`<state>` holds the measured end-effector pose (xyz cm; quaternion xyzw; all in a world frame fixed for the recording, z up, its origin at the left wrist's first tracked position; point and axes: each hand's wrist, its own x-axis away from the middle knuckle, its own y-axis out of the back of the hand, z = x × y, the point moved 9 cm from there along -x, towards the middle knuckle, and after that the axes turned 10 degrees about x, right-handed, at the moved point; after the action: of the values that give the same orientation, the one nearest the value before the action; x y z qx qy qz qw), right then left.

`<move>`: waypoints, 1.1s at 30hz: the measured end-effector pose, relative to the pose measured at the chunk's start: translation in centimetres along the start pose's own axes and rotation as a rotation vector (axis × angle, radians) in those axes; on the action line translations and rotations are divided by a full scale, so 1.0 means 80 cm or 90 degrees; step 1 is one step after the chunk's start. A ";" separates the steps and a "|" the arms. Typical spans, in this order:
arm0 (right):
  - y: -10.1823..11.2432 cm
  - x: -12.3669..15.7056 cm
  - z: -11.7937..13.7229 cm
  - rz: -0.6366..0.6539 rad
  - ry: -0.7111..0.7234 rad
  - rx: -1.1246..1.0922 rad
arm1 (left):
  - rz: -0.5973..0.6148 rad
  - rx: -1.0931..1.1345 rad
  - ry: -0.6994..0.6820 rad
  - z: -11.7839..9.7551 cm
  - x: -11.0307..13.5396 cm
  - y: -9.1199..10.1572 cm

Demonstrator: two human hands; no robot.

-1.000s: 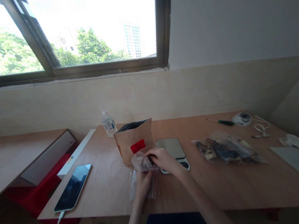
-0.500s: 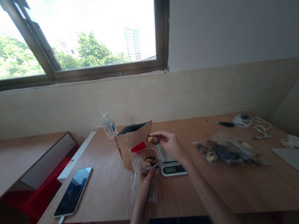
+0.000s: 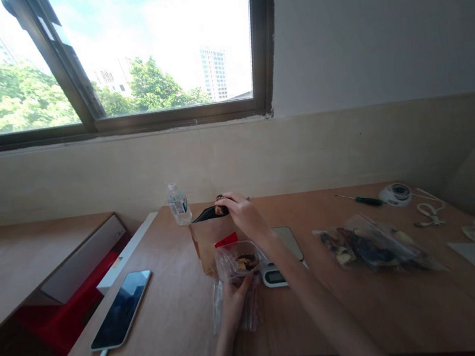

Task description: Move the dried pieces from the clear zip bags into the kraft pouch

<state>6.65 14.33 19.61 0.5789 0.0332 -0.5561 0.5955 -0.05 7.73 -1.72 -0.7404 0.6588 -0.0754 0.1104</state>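
Kraft bag (image 3: 210, 243) stands upright, mouth up, right hand (image 3: 242, 214) at its opening.

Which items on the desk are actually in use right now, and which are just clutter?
In use: left hand holding clear bag; right hand at brown paper bag; scale.
Lying about: phone, water bottle, screwdriver, filled bags, tape roll.

Left of the brown paper bag (image 3: 211, 239), bare tabletop is lying open out to the phone (image 3: 121, 309); behind it a water bottle (image 3: 178, 204) is standing close, and right of it the scale (image 3: 282, 255) is crowding in
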 end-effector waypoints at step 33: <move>-0.033 0.135 -0.015 0.303 -0.062 -0.119 | 0.012 -0.031 -0.084 -0.007 -0.001 0.006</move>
<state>9.62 9.22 10.10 0.4858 -0.0813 -0.4222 0.7610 -0.69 7.71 -1.32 -0.7401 0.6585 -0.0093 0.1358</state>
